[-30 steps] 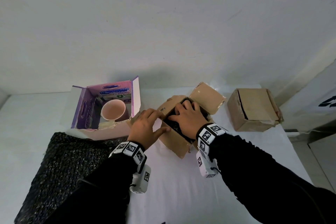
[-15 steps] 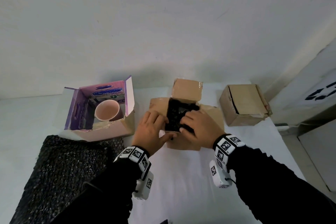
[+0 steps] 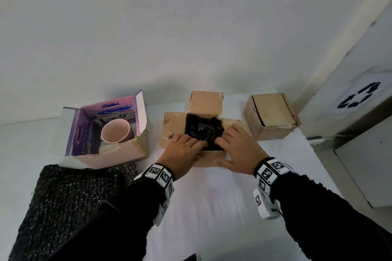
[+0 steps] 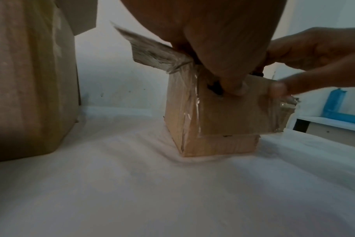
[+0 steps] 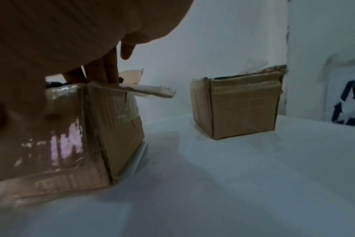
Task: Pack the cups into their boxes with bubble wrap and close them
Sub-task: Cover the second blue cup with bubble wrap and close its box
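A small brown box (image 3: 171, 129) stands open mid-table, stuffed with black bubble wrap (image 3: 201, 131); no cup shows under the wrap. My left hand (image 3: 182, 152) hooks its fingers over the near rim into the wrap. Its thumb presses the box's (image 4: 229, 121) front face in the left wrist view. My right hand (image 3: 235, 146) pushes its fingers down into the wrap from the right, thumb spread on the front face. The right wrist view shows those fingers (image 5: 109, 69) reaching into the box (image 5: 111, 125). A pink cup (image 3: 115, 133) stands unwrapped in a purple box (image 3: 110, 157) to the left.
A second brown box (image 3: 271, 116) sits closed at the right, also in the right wrist view (image 5: 241, 105). A sheet of black bubble wrap (image 3: 70, 203) lies at the near left. A white bin with a recycling mark (image 3: 360, 99) stands past the table's right edge.
The brown box has been turned from a diagonal to square with me. Both hands stayed on it and now press at its near rim.
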`<state>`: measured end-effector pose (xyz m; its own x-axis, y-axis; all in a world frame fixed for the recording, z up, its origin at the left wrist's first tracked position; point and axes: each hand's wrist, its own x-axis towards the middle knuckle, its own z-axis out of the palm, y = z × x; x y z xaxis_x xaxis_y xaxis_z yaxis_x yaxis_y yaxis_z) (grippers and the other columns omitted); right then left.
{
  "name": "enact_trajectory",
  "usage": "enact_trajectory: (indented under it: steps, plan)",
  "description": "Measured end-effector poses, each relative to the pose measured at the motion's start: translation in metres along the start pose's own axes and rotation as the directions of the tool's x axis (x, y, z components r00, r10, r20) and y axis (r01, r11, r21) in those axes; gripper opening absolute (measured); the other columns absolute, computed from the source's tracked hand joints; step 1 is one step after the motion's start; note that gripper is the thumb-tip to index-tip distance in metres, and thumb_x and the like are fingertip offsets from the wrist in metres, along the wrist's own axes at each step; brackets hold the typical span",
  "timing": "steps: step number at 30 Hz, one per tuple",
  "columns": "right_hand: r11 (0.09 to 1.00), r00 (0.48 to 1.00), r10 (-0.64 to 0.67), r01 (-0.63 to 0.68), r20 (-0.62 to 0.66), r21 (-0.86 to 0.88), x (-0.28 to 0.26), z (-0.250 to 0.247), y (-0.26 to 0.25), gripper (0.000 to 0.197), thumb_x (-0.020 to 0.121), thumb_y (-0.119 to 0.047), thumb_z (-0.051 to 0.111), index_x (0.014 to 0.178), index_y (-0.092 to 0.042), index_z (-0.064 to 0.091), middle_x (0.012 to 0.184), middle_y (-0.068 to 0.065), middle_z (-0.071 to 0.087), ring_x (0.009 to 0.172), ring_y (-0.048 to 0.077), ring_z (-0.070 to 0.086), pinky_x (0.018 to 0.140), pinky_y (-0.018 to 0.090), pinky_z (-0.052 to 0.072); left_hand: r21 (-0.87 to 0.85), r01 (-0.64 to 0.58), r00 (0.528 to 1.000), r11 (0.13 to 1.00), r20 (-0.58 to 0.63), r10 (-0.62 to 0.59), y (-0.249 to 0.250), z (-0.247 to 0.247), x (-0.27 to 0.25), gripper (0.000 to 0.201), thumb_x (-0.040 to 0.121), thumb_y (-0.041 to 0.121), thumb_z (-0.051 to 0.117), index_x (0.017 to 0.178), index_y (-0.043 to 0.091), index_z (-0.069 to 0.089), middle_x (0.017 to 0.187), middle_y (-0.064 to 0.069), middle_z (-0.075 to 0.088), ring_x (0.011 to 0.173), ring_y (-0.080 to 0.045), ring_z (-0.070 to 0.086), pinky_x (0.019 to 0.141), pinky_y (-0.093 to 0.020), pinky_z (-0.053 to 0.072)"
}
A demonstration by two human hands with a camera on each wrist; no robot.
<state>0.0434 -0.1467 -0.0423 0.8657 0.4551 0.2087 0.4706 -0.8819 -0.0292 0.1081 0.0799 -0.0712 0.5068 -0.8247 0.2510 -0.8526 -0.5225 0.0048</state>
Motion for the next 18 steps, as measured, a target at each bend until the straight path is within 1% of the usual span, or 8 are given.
enact_trajectory:
  steps: [1,3,5,7,9,11,14,18]
  plan:
    - [0.999,0.999,-0.034,0.034,0.042,-0.020,-0.001,0.001,0.001,0.035,0.080,-0.046,0.059,0.097,-0.015,0.058,0.085,0.001,0.061,0.089,0.024,0.054,0.105,0.038,0.031,0.012,0.010,1.000,1.000,0.005,-0.010,0.002,0.001,0.000,0.033,0.085,0.033,0.052,0.117,0.025,0.056,0.098,0.006,0.062,0.087,-0.023,0.056,0.081,-0.039,0.043]
    - [0.996,0.994,-0.051,0.058,0.094,-0.066,0.000,0.006,-0.001,0.030,0.079,-0.036,0.059,0.100,-0.016,0.055,0.081,0.000,0.063,0.087,0.023,0.057,0.111,0.039,0.025,0.032,0.004,1.000,0.999,0.003,-0.004,0.003,0.005,0.001,0.028,0.087,0.029,0.053,0.114,0.028,0.058,0.098,0.006,0.061,0.087,-0.023,0.054,0.081,-0.039,0.042]
    - [0.994,0.992,-0.040,0.051,0.117,-0.099,0.003,0.011,-0.005,0.023,0.079,-0.030,0.057,0.096,-0.016,0.052,0.074,-0.002,0.063,0.082,0.022,0.059,0.114,0.041,0.021,0.041,0.005,1.000,0.999,0.004,-0.005,0.003,0.006,0.001,0.021,0.088,0.029,0.053,0.107,0.028,0.062,0.099,0.006,0.060,0.087,-0.023,0.054,0.081,-0.039,0.040]
    - [0.992,0.989,-0.036,0.053,0.142,-0.116,0.007,0.011,-0.008,0.016,0.078,-0.029,0.060,0.088,-0.017,0.054,0.072,-0.002,0.063,0.079,0.023,0.059,0.112,0.042,0.021,0.037,0.020,1.000,0.999,0.000,-0.020,0.004,0.005,0.003,0.020,0.089,0.032,0.051,0.102,0.029,0.065,0.099,0.006,0.059,0.089,-0.023,0.053,0.081,-0.038,0.039]
    - [0.993,0.990,-0.040,0.055,0.137,-0.106,0.008,0.008,-0.006,0.018,0.076,-0.034,0.062,0.083,-0.018,0.059,0.080,0.000,0.063,0.084,0.025,0.057,0.102,0.043,0.029,0.033,0.040,0.999,0.999,-0.006,-0.040,0.005,0.003,0.004,0.022,0.089,0.036,0.048,0.097,0.029,0.067,0.099,0.005,0.056,0.091,-0.023,0.051,0.079,-0.038,0.037]
    - [0.993,0.993,-0.011,0.025,0.119,-0.112,0.008,0.001,-0.003,0.030,0.073,-0.045,0.061,0.087,-0.018,0.062,0.096,0.003,0.057,0.093,0.025,0.052,0.092,0.041,0.035,0.027,0.058,0.998,0.998,-0.011,-0.058,0.007,0.002,0.004,0.023,0.087,0.039,0.047,0.093,0.031,0.067,0.099,0.004,0.054,0.091,-0.023,0.049,0.079,-0.036,0.033]
    - [0.994,0.992,0.043,-0.029,0.120,-0.109,0.008,-0.006,0.003,0.054,0.070,-0.060,0.057,0.102,-0.016,0.058,0.109,0.003,0.054,0.100,0.025,0.050,0.094,0.039,0.034,-0.003,0.073,0.997,0.997,-0.013,-0.073,0.005,0.002,0.004,0.021,0.087,0.040,0.048,0.091,0.031,0.067,0.096,0.004,0.053,0.086,-0.021,0.052,0.081,-0.036,0.033]
    - [0.989,0.988,0.047,-0.025,0.150,-0.144,0.007,-0.006,0.005,0.057,0.073,-0.064,0.052,0.099,-0.014,0.056,0.097,0.002,0.058,0.099,0.026,0.051,0.100,0.043,0.032,-0.023,0.079,0.996,0.997,-0.033,-0.080,0.003,0.004,0.003,0.019,0.087,0.040,0.049,0.091,0.032,0.066,0.096,0.004,0.053,0.081,-0.019,0.055,0.095,-0.040,0.033]
